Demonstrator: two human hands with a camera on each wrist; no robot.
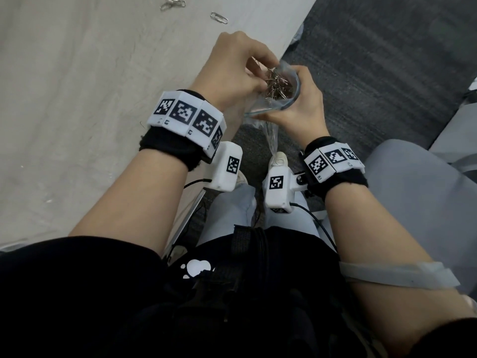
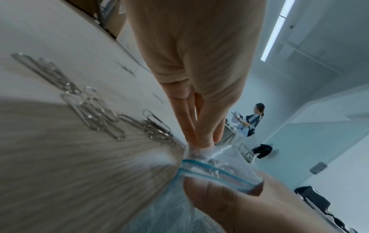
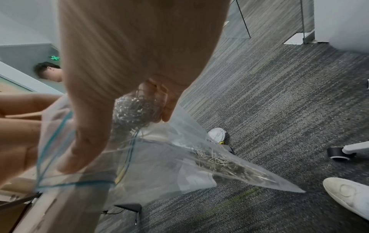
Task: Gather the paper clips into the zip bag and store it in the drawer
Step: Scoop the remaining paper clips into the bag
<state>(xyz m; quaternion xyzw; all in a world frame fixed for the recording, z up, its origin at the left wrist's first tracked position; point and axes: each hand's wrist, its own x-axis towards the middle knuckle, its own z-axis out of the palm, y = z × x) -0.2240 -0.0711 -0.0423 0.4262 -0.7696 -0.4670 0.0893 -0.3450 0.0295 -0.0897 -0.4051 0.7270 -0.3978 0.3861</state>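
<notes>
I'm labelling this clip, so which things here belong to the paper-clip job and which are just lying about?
Belongs to the job:
- zip bag, held open by the right hand
- paper clips going in from the left hand
- loose clips on the desk

Just lying about:
- white shoe
- chair caster
- carpet

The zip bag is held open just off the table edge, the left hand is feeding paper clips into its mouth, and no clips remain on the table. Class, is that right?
One thing is wrong: clips do remain on the table. The head view shows loose paper clips lying there, beyond the left hand. The rest stands: the right hand holds the zip bag open off the edge.
</notes>
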